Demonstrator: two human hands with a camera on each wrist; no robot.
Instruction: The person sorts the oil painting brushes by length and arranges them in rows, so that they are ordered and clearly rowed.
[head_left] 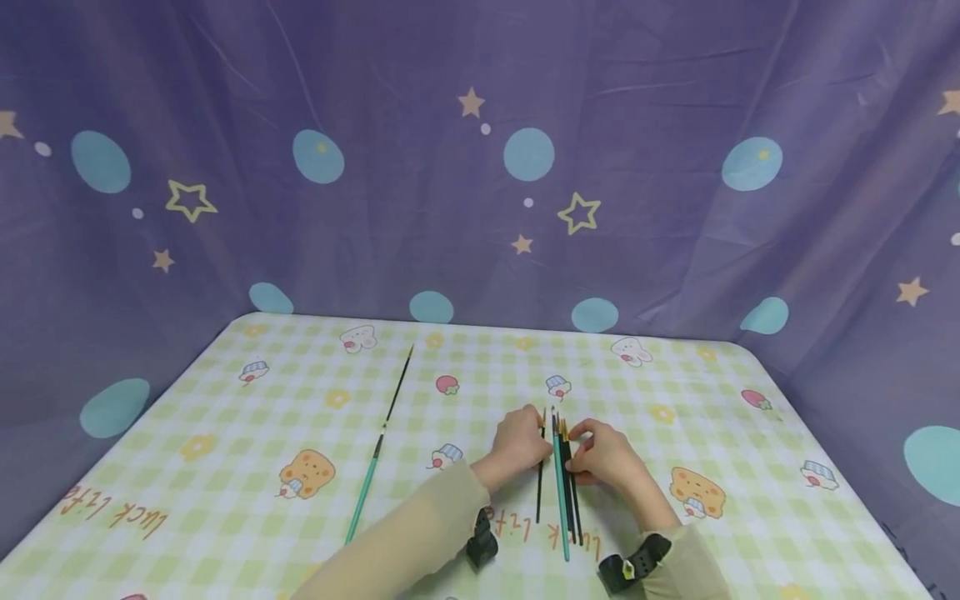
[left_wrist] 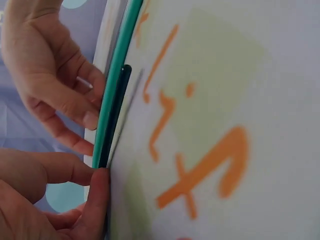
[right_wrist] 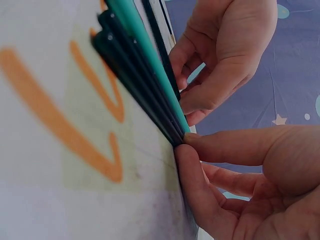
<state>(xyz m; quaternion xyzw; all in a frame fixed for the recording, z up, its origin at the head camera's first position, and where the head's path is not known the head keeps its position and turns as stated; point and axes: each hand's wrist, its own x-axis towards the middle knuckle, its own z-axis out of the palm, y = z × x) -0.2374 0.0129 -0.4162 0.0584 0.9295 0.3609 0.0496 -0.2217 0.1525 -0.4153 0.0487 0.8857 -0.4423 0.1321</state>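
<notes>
- A green-handled brush (head_left: 364,492) and a thin black brush (head_left: 400,383) lie nearly end to end.
- Left hand (head_left: 517,439), angled inward, pinches a lone dark brush (head_left: 539,496).
- Brush bunch (head_left: 569,500) lies between the hands; apparently sorting, next calling for a steady right grip.
- Right hand (head_left: 606,454), turned leftward, pinches the bunch.

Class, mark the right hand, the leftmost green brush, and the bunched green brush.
Right hand (head_left: 606,457): head view, back of the hand.
Leftmost green brush (head_left: 364,492): head view, handle.
Bunched green brush (head_left: 562,496): head view, handle.
</notes>
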